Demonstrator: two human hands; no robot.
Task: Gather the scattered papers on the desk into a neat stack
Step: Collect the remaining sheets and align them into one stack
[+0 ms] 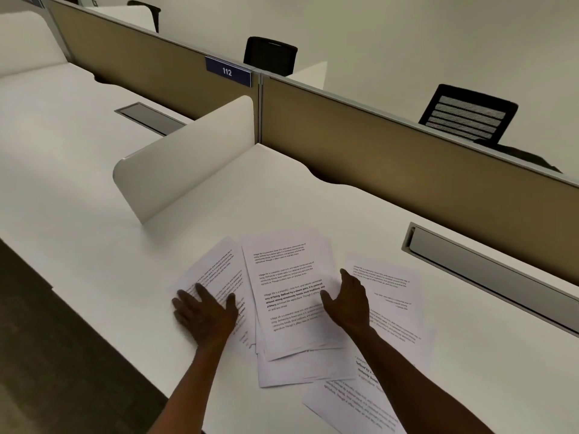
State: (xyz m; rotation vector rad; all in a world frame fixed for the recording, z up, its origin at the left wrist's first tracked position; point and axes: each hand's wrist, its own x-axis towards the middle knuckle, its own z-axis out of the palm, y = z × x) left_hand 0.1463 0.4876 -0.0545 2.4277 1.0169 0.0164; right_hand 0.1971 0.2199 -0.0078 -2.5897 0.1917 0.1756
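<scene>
While the sheets lie loose on the desk, these entries are noted:

Papers (291, 296): printed white sheets are spread in an uneven, overlapping fan on the near part of the desk; no squared stack is formed. Several are turned at different angles.

Top sheet (286, 277): it is laid roughly upright at the middle of the spread, over other sheets whose edges are seen below it.

Left sheets (213, 270): they are angled away to the left, partly tucked under the top sheet.

Right sheets (391, 286): they are seen with text upside down, and others are spread toward the near edge at the lower right.

Left hand (203, 314): it is laid flat, palm down, fingers spread, on the left sheets; nothing is gripped.

Right hand (347, 305): it is set at the right edge of the top sheet, fingers extended and thumb apart; it is unclenched, with no sheet pinched. Whether the palm is pressed onto the paper cannot be told.

Desk (313, 208): a white surface is seen beneath the papers, with a grey cable tray (488, 267) recessed near its far right.

Divider (185, 158): a white rounded panel is stood upright at the desk's left side.

Partition (407, 158): a tan screen is run along the far edge, with a blue "112" tag (227, 71) on it.

Chairs (468, 115): black chair backs are seen beyond the partition.
</scene>
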